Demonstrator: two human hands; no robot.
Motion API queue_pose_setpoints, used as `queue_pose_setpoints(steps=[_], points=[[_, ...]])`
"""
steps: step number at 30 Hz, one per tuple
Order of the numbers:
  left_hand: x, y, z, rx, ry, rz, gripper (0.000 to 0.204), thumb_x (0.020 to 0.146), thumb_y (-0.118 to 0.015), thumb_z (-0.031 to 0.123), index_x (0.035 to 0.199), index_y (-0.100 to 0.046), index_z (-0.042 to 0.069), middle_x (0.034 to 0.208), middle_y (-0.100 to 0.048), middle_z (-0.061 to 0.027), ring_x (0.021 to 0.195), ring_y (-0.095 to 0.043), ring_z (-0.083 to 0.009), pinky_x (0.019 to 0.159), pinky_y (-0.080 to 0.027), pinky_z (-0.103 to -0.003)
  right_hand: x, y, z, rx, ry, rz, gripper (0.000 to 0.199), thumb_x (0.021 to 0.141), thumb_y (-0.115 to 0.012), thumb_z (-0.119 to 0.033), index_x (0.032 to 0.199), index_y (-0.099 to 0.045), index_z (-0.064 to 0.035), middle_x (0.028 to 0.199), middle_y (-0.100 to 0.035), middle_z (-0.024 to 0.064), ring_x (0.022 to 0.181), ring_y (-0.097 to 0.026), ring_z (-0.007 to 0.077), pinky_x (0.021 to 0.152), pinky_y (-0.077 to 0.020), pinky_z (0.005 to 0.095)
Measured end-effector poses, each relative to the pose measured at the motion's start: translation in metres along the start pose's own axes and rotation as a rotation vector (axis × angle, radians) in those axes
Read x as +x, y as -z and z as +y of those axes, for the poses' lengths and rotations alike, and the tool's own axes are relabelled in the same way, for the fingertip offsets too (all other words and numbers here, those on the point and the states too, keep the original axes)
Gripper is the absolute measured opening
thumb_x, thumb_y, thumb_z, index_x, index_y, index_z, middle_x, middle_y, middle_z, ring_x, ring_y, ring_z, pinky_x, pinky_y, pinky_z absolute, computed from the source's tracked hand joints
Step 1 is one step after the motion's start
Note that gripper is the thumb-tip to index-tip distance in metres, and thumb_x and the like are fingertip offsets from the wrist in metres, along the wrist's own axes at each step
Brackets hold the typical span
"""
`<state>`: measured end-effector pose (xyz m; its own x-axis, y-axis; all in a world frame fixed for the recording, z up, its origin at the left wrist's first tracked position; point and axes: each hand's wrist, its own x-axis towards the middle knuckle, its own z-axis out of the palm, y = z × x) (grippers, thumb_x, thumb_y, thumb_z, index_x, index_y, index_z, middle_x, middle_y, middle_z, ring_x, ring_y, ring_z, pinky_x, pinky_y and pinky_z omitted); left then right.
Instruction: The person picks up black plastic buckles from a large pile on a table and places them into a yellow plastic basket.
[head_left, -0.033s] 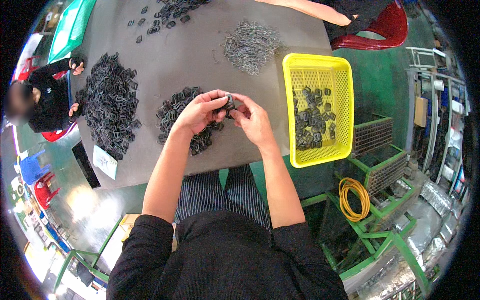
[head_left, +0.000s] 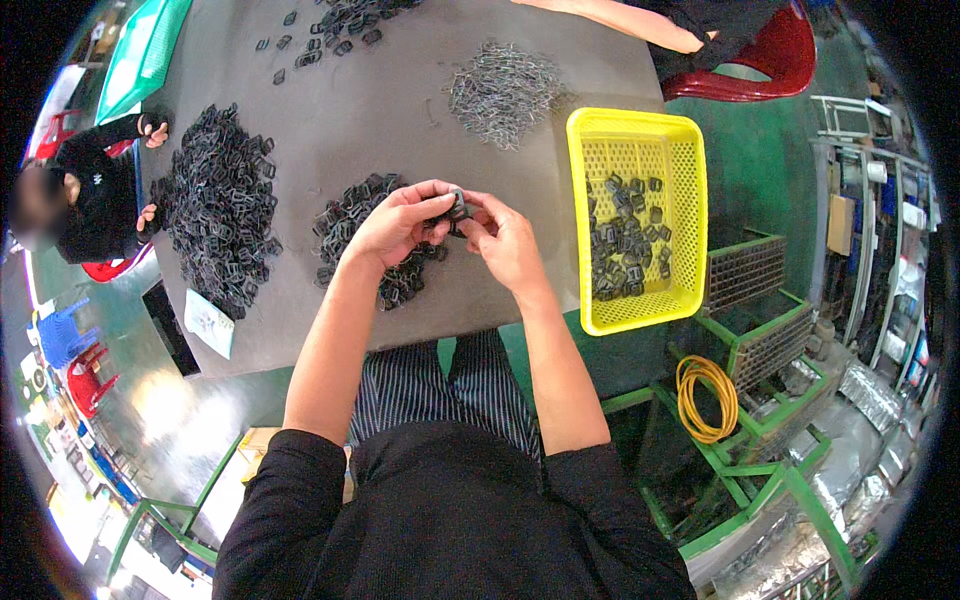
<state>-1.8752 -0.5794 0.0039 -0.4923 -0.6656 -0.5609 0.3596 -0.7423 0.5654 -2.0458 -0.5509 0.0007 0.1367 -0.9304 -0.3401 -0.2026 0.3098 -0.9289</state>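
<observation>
My left hand [head_left: 408, 218] and my right hand [head_left: 505, 240] meet over the table, fingers closed around a small black plastic buckle [head_left: 459, 203]. Fingertips of both hands cover much of it. Beneath and beside my left hand lies a pile of similar black buckles [head_left: 350, 212]. A yellow perforated basket [head_left: 690, 215], with several loose black buckles [head_left: 628, 230] inside, stands right of my right hand. Farther off on the table is a heap of thin, bent metal wire pieces [head_left: 505, 92].
A larger buckle pile [head_left: 218, 205] and a white paper [head_left: 208, 325] lie on the grey table [head_left: 390, 110] at left. One co-worker [head_left: 100, 190] sits there; another's arm [head_left: 620, 18] rests at the far edge. Green metal racks [head_left: 765, 330] with a coiled yellow hose [head_left: 708, 400] stand at right.
</observation>
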Motion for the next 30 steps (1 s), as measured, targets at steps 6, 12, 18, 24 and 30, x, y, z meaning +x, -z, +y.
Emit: queue_pose_setpoints(steps=[6,12,18,24,30], points=[[-0.005,0.022,-0.005,0.205,-0.067,0.202,0.017,0.088,-0.057,0.016,0.101,-0.062,0.005,0.076,-0.057,0.0032,0.06,-0.049,-0.0034,0.054,-0.041,-0.019,0.006,-0.015,0.003,0.136,-0.306,0.009,0.012,0.083,-0.06,-0.011,0.09,-0.063,-0.002,0.065,-0.059,0.0036,0.051,-0.052,0.0092,0.047,-0.0424,0.0246],[-0.005,0.029,-0.02,0.433,-0.177,0.289,0.019,0.087,-0.058,0.019,0.101,-0.062,0.007,0.071,-0.056,0.0038,0.061,-0.05,-0.0034,0.054,-0.04,-0.018,0.002,-0.025,0.03,0.389,-0.493,0.054,0.012,0.082,-0.063,-0.014,0.087,-0.063,-0.0035,0.063,-0.058,0.0025,0.049,-0.052,0.0089,0.044,-0.0406,0.0247],[0.016,0.016,-0.036,0.588,-0.213,0.557,0.022,0.086,-0.059,0.02,0.102,-0.062,0.006,0.072,-0.058,0.0011,0.062,-0.051,-0.0062,0.054,-0.043,-0.022,-0.022,0.003,0.046,-0.43,-0.189,0.325,0.023,0.073,-0.07,-0.02,0.089,-0.063,-0.0051,0.073,-0.064,0.0121,0.067,-0.062,0.0263,0.062,-0.0479,0.035],[0.07,-0.124,-0.052,0.732,-0.317,0.134,0.029,0.085,-0.059,0.016,0.112,-0.057,0.008,0.088,-0.063,-0.0063,0.071,-0.059,-0.0137,0.064,-0.049,-0.029,-0.045,0.123,0.027,-0.375,-0.123,0.737,0.013,0.079,-0.064,-0.013,0.089,-0.063,-0.0058,0.076,-0.064,0.0111,0.071,-0.062,0.0261,0.068,-0.0486,0.0346],[0.106,-0.082,-0.055,1.237,-0.769,0.469,0.088,0.067,-0.076,0.027,0.135,-0.026,0.001,0.136,-0.032,-0.019,0.128,-0.026,-0.0345,0.107,-0.021,-0.042,-0.019,0.123,0.02,-0.787,0.273,0.955,0.036,0.082,-0.059,-0.01,0.115,-0.049,-0.0015,0.109,-0.052,0.0176,0.1,-0.05,0.0361,0.089,-0.0394,0.0453]])
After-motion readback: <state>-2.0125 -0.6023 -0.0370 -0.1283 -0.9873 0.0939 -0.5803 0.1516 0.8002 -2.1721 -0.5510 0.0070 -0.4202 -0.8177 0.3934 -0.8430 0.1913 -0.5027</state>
